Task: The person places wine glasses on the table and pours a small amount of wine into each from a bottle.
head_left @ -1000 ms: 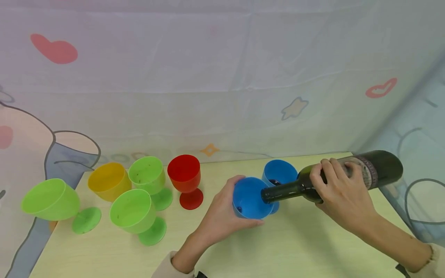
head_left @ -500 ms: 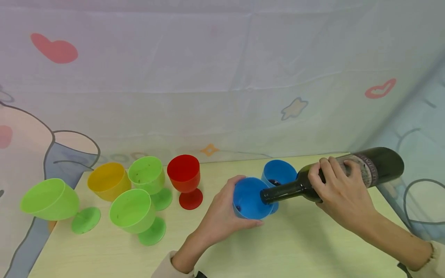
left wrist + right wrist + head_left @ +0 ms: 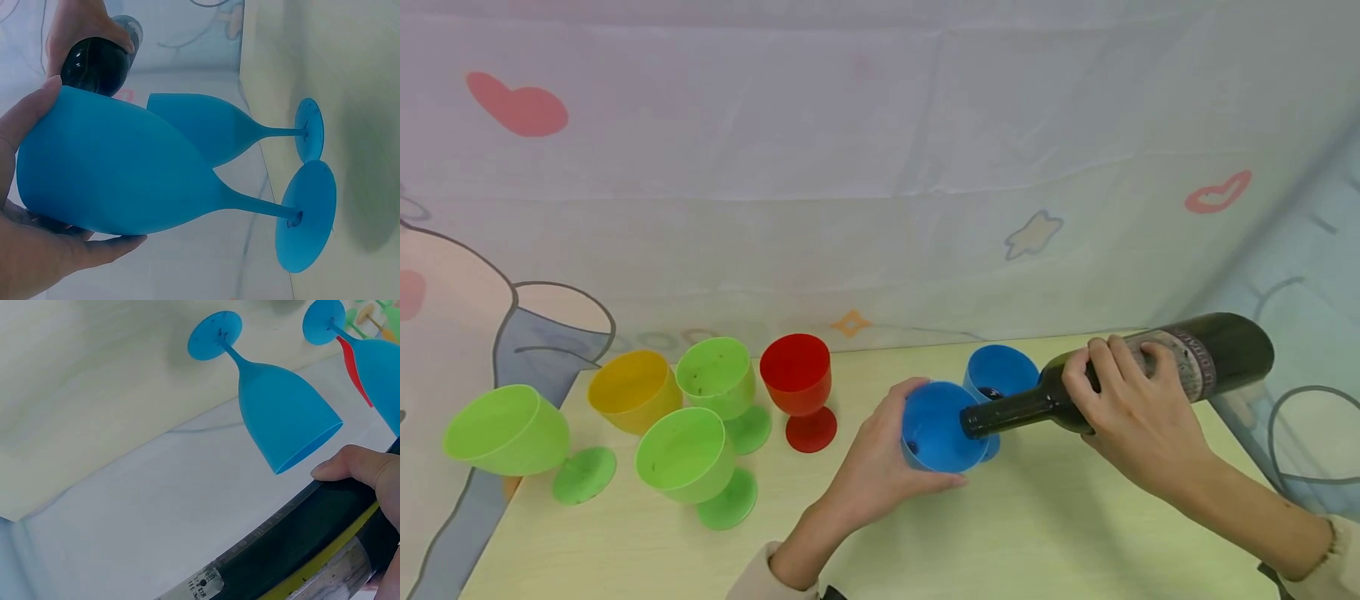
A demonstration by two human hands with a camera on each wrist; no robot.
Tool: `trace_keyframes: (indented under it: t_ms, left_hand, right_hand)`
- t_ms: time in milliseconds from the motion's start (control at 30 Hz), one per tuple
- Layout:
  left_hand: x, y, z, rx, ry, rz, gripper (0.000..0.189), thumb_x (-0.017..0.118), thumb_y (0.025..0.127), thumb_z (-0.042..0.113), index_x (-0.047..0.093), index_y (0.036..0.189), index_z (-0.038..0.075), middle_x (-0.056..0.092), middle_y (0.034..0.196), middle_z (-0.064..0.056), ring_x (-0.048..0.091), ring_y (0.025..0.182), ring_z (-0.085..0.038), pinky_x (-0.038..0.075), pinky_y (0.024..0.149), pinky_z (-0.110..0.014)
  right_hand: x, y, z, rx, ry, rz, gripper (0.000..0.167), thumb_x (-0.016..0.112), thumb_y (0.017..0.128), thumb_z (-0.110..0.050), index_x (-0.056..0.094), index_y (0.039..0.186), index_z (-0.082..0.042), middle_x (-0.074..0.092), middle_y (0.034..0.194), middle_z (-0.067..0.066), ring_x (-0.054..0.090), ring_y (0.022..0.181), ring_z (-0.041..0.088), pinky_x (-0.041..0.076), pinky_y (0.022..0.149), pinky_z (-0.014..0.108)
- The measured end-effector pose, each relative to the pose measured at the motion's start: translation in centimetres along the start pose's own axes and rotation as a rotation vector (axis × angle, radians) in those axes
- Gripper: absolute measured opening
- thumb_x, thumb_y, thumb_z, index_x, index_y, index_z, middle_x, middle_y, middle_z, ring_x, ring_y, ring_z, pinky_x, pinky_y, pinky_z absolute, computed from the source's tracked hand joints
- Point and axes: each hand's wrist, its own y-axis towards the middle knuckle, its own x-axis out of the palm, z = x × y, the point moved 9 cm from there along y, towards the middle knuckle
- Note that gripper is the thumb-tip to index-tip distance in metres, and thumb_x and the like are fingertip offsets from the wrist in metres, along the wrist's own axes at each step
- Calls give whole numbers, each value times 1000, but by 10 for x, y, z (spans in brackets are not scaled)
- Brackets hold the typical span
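My left hand (image 3: 880, 458) grips the bowl of a blue goblet (image 3: 119, 162), thumb on one side and fingers on the other. The goblet leans slightly, and a small dark spot shows inside its bowl. My right hand (image 3: 1138, 408) holds a dark green wine bottle (image 3: 1228, 354) around its shoulder and body. The bottle lies nearly level, its neck sloping down left, with the mouth over the held goblet's rim. Just behind stands a second blue goblet (image 3: 284, 415), upright, with something dark in its bowl. Whether liquid flows from the bottle I cannot tell.
Left on the pale table (image 3: 1000, 542) stand a red goblet (image 3: 797, 375), several green goblets (image 3: 688, 458) and a yellow goblet (image 3: 636, 396). A printed cloth (image 3: 880, 167) hangs behind the table's back edge.
The bottle's base has risen a little, so the bottle tilts slightly more, and its mouth has shifted slightly left. The left hand and its goblet have stayed nearly still.
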Motion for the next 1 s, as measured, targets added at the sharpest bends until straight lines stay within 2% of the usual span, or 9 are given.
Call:
trace_keyframes:
  t_ms: [200, 500, 1000]
  left_hand:
    - [1, 0, 0, 7, -3, -2, 87, 82, 66, 26, 32, 135, 14, 44, 130, -6, 40, 118, -30, 50, 77, -41]
    - [2, 1, 4, 35, -20, -3, 86, 82, 65, 23, 33, 135, 12, 45, 130, -6, 41, 118, -29, 48, 80, -43]
    - [2, 2, 0, 7, -13, -7, 86, 82, 66, 25, 33, 135, 12, 45, 130, -7, 40, 119, -30, 49, 78, -43]
  right_hand:
    - [3, 0, 1, 0, 3, -45, 74, 83, 43, -23, 45, 98, 9, 46, 89, 28, 48, 79, 41, 39, 68, 59]
    - [2, -1, 2, -4, -13, -41, 77, 85, 40, -25, 44, 98, 8, 46, 89, 28, 47, 79, 40, 39, 68, 59]
    - [3, -2, 2, -8, -41, -45, 82, 86, 37, -29, 44, 98, 7, 47, 88, 27, 48, 78, 40, 40, 67, 58]
